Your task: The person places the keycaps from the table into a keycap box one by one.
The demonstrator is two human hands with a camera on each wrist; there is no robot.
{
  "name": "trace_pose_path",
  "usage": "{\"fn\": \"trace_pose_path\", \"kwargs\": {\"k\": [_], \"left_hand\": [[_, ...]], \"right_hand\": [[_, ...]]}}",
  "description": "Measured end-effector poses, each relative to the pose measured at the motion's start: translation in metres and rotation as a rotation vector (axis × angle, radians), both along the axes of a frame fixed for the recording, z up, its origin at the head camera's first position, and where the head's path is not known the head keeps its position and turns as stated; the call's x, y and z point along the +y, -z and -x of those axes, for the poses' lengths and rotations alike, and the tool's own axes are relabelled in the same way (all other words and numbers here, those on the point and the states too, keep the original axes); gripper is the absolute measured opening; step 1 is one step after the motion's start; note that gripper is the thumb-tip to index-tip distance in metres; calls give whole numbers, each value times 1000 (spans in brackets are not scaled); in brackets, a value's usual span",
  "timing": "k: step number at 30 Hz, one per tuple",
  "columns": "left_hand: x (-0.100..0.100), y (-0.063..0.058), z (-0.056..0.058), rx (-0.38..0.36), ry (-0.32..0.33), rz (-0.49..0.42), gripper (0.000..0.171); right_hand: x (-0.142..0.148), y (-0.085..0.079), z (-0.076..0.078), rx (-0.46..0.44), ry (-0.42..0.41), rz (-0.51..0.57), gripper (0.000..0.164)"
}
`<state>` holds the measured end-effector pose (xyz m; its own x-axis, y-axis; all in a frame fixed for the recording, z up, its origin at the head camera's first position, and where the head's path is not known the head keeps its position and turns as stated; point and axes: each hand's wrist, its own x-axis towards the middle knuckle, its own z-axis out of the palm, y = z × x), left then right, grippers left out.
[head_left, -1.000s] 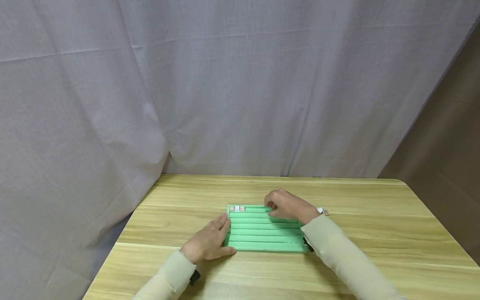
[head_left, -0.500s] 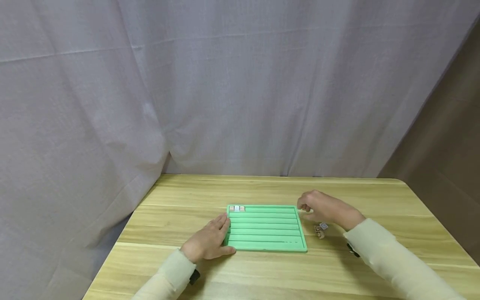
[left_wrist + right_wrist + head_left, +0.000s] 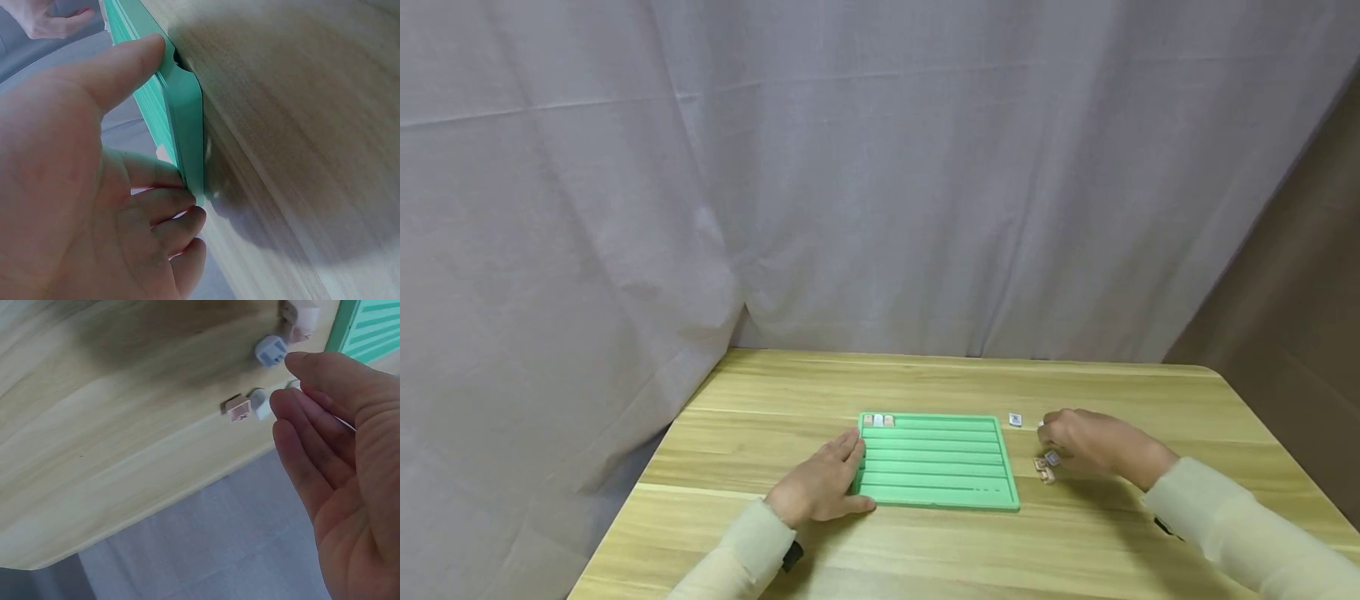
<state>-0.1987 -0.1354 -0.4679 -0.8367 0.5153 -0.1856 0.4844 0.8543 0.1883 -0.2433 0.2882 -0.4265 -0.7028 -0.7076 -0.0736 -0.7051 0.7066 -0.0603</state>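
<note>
Head view: the left hand (image 3: 822, 483) lies with fingers extended and thumb spread, touching the left end of the green tray (image 3: 937, 460) but not wrapped round it; the left wrist view shows the thumb near one corner and fingertips against the edge. The right hand (image 3: 1090, 440) is to the right of the tray, fingers gently bent, with a gap between thumb and forefinger in the right wrist view; it appears to hold nothing.

Nearest it on the bench (image 3: 925, 558) are small blocky pieces resembling keycaps: a pink piece (image 3: 238, 410) with a whitish piece (image 3: 257, 399) just beside it, and a bluish piece (image 3: 271, 351) near a pinkish cluster (image 3: 300, 319). A lone white piece (image 3: 1015, 419) sits just beyond the tray's right edge. Three pieces (image 3: 878, 420) stand side by side in the far-left end of the tray's farthest groove.

The pieces look hard, light and probably hollow, so they should skid or tip if nudged; a fingertip pinch on two opposite side walls would suit, leaving the marked face uncovered. The tray looks stiff, thin and fairly light, likely to slide under a push; its outer rim is the place to steady it. Behind hangs a grey curtain (image 3: 925, 167).
</note>
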Motion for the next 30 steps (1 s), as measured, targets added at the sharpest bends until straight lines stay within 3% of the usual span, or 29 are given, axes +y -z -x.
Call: {"fn": "trace_pose_path", "kwargs": {"k": [10,23,30], "left_hand": [[0,1,0,4,0,2,96],[1,1,1,14,7,10,94],[0,2,2,12,2,15,95]], "right_hand": [[4,14,4,11,-2,-10,23],[1,27,10,24,-22,17,42],[1,24,10,18,14,31,39]]}}
